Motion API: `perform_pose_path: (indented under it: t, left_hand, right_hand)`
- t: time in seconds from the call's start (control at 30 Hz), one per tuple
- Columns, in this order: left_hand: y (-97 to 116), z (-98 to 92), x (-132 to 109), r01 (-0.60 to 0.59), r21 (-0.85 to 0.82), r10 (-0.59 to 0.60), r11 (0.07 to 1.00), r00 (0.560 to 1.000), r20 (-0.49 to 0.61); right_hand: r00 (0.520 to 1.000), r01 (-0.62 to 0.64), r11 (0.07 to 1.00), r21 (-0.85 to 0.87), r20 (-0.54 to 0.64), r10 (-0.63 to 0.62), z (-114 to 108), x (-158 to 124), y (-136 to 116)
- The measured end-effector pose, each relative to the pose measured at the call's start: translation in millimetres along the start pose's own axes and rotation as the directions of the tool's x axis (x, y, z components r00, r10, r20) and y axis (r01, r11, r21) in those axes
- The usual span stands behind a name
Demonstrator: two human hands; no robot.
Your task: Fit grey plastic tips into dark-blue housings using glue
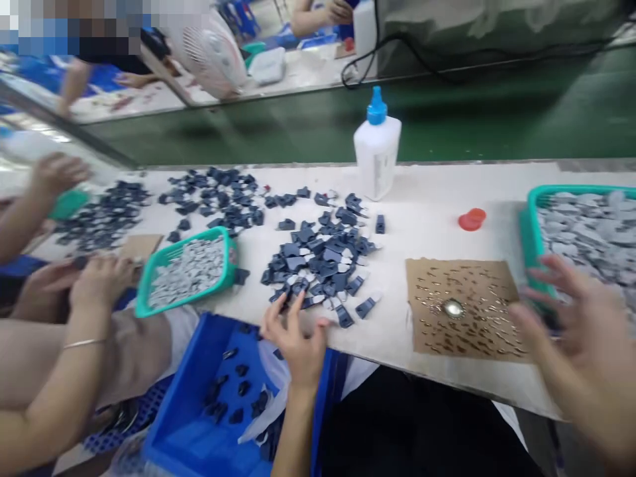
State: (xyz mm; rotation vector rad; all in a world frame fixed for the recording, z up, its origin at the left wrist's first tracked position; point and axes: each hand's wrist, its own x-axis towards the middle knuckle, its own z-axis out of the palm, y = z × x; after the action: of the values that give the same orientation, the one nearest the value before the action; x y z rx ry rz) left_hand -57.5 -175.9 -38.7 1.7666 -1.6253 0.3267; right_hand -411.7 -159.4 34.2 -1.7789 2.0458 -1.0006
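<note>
My left hand (pixel 298 338) reaches over the near edge of a pile of small dark blue plastic parts (pixel 322 255), its fingers apart and the tips at the closest pieces. Some of those parts have light grey pieces attached. On the right, my right hand (pixel 581 338) is blurred, with thumb and fingers spread and nothing visible between them. It hovers beside a brown cardboard sheet (pixel 464 275) dotted with shiny drops and one larger glossy blob (pixel 453 308). Behind that hand stands a green basket (pixel 534 232) of flat grey pieces (pixel 591 225), partly covered by the fingers.
A white bottle with a blue cap (pixel 377 152) stands at the back, left of a red cap-like object (pixel 472 219). A blue bin (pixel 193 411) holds dark parts below the table edge. At left, a co-worker's hands (pixel 99 285) are near another green basket (pixel 228 265).
</note>
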Motion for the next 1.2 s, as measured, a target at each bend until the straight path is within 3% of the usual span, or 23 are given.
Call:
perform_pose_path:
  t: [0.1, 0.2, 0.33, 0.5, 0.63, 0.8, 1.0, 1.1, 1.17, 1.2]
  left_hand:
    - [5, -6.7, -4, -0.022, -0.041, 0.033, 0.999, 0.961, 0.273]
    - [13, -10.1, 4, -0.038, -0.009, 0.038, 0.999, 0.887, 0.461]
    - [23, -3.8, 24, 0.022, 0.073, -0.058, 0.997, 0.845, 0.532]
    - [22, 10.3, 50, 0.081, 0.061, -0.101, 0.995, 0.838, 0.536]
    - [17, 18.7, 66, 0.108, 0.051, -0.119, 0.993, 0.844, 0.523]
    - [13, 26.4, 76, 0.148, 0.021, -0.14, 0.989, 0.872, 0.47]
    - [12, 25.4, 75, 0.16, -0.041, -0.13, 0.986, 0.903, 0.411]
    - [-5, 7.4, 62, 0.175, -0.089, -0.147, 0.981, 0.953, 0.264]
    - [-25, -9.1, 41, 0.248, -0.09, -0.24, 0.965, 0.967, 0.084]
    - [-37, -17.1, 27, 0.306, -0.08, -0.307, 0.949, 0.952, -0.003]
  right_hand:
    - [0.975, 0.017, 0.957, 0.29, 0.205, -0.079, 62, -32, -76]
    - [0.933, -0.227, 0.881, 0.416, 0.353, 0.074, 116, -26, -125]
    - [0.928, -0.34, 0.825, 0.451, 0.302, 0.217, 166, 17, -144]
    - [0.935, -0.355, 0.784, 0.51, 0.213, 0.284, 201, 52, -150]
    - [0.935, -0.344, 0.766, 0.543, 0.122, 0.333, 211, 66, -153]
    - [0.912, -0.337, 0.766, 0.548, -0.012, 0.41, 203, 89, -136]
    - [0.918, -0.347, 0.8, 0.489, 0.003, 0.396, 220, 126, -139]
    - [0.936, -0.312, 0.802, 0.509, 0.019, 0.353, 219, 116, -143]
    - [0.946, -0.277, 0.786, 0.552, 0.014, 0.323, 201, 98, -137]
    - [0.952, -0.251, 0.776, 0.579, 0.002, 0.306, 186, 88, -130]
